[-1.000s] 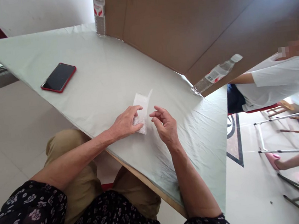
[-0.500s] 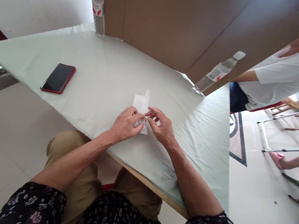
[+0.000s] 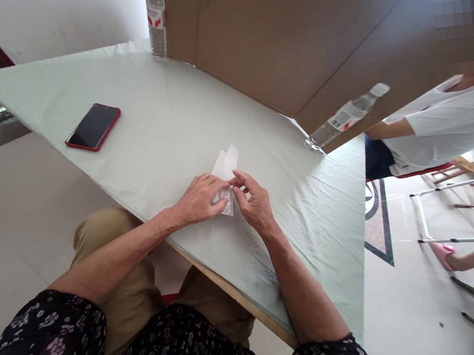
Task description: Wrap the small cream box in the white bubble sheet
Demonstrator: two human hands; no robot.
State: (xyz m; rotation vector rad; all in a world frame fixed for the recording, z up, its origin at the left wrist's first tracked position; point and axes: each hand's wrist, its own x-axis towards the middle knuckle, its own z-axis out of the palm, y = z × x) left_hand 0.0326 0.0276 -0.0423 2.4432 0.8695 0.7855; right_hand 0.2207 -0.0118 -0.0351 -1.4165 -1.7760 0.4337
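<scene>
The right hand (image 3: 257, 204) has moved in, pinching the bag (image 3: 227, 205) at three o'clock; the left hand (image 3: 197, 200), thumb and fingers apart, seemingly steadies it.

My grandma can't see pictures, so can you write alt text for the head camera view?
A person's left hand and right hand meet at a small, whitish, bubbly plastic sheet on a pale green tablecloth. To the left lies a black-screened phone in a red case; beyond, two clear plastic bottles stand by brown panels.
</scene>
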